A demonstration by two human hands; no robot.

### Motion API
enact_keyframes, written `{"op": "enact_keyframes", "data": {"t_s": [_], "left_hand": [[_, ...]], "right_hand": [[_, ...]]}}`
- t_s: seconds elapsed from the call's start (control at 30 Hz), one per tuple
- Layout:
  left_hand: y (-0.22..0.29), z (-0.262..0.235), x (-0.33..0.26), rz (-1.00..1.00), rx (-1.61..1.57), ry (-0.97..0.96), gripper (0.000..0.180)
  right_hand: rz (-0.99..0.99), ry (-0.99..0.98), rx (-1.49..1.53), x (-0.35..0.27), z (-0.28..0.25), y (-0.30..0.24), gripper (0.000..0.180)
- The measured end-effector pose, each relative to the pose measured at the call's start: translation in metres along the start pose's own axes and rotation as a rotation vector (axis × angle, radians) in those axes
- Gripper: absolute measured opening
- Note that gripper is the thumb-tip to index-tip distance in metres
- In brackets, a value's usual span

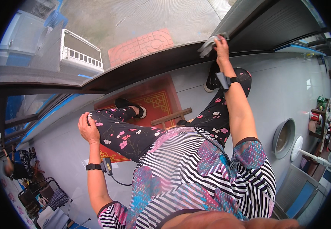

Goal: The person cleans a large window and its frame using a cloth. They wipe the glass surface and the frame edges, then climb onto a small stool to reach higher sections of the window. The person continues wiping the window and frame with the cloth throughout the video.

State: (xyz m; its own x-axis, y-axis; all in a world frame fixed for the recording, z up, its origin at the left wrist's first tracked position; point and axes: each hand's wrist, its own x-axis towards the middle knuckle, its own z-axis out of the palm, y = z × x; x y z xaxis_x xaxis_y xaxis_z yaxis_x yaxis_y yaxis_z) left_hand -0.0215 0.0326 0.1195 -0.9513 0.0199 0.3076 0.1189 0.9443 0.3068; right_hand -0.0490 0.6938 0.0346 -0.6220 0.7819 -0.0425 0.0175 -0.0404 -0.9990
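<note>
grey cloth point(207, 46), grasped by the right hand point(222, 47) at the far right of the dark frame point(165, 60), suggests wiping under way (done versus remaining, i can't tell); the left hand point(89, 129) rests on a knee point(106, 121), fingers released.

Right hand point(222, 49) holds grey cloth point(207, 47) — left hand point(89, 129) rests on knee point(103, 123).

"How many on me?"
"You have two hands point(88, 129) point(222, 49), two wrist straps point(93, 166) point(234, 79), two dark shoes point(128, 104) point(212, 77)."
"And around me?"
"You have one grey cloth point(207, 46), one red mat point(156, 101), one metal basin point(284, 138)."
</note>
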Motion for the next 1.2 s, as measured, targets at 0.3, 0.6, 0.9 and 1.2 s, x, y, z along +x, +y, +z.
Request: {"op": "enact_keyframes", "data": {"t_s": [0.3,0.6,0.9,1.2], "left_hand": [[-0.003,0.009,-0.007,-0.012,-0.078,0.038,0.024],[0.019,-0.003,0.003,0.010,-0.102,0.126,0.023],[0.031,-0.028,0.003,-0.024,-0.128,0.135,0.025],[0.033,-0.030,0.008,-0.019,-0.153,0.127,0.025]], "right_hand": [[-0.009,0.042,0.137,0.003,0.005,0.029,0.054],[-0.007,-0.148,0.193,-0.090,0.093,0.018,0.053],[0.139,-0.840,0.143,-0.197,0.225,-0.037,0.058],[0.142,-1.167,0.046,-0.236,0.308,-0.049,0.072]]}}
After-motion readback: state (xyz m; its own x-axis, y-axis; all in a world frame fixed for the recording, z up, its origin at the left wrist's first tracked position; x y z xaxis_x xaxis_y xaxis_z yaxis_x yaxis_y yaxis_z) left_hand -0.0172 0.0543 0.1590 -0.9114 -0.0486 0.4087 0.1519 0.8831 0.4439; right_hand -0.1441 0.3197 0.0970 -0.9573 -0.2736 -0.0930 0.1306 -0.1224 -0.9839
